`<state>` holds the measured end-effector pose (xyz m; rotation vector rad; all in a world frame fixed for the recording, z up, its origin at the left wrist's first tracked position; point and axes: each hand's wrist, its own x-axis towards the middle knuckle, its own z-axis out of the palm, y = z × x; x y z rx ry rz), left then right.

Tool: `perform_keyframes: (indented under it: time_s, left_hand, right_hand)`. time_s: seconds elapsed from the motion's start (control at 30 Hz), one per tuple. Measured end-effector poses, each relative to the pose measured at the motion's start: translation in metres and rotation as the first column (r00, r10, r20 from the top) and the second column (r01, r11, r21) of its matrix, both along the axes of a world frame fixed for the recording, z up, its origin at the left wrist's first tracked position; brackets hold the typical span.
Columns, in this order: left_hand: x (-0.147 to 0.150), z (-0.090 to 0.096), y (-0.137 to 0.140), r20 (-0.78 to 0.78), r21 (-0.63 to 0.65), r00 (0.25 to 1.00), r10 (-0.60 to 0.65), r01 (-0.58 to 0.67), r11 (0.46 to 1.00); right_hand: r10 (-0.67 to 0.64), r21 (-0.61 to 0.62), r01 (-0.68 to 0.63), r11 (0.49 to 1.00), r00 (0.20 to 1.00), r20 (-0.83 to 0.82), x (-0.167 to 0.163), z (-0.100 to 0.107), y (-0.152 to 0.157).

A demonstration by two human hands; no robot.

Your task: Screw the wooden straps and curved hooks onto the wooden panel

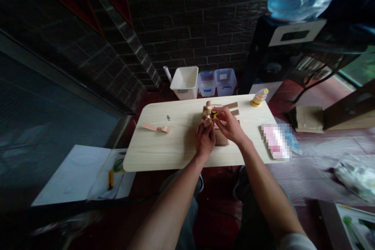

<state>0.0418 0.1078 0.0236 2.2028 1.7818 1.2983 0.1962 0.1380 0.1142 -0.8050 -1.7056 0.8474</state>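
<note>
Over the middle of the table my right hand (230, 124) grips a small yellow-and-black tool (214, 113). It stands upright like a stubby screwdriver, but its tip is hidden. Close beside it, my left hand (204, 137) is closed around a small wooden piece (208, 121) right under the tool. Both hands work above a brown wooden or cardboard block (222, 139), partly covered by them. Flat wooden strips (231, 105) stick out to the right behind my right hand.
On the pale table (164, 152), a wooden strip with a round end (155, 127) and a small dark metal piece (168, 117) lie left. A yellow-capped clear bottle (259, 97) and a pink packet (275, 140) are right. Bins (187, 93) stand beyond the far edge.
</note>
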Motion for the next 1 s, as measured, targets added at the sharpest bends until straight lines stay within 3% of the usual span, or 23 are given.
perform_keyframes:
  time_s: [1.0]
  left_hand:
    - [-0.0007,-0.0008,-0.0005,-0.010,-0.011,0.999,-0.030,0.030,0.999]
  right_hand:
    - [-0.019,0.049,0.015,0.999,0.996,0.083,-0.0063,0.0036,-0.0014]
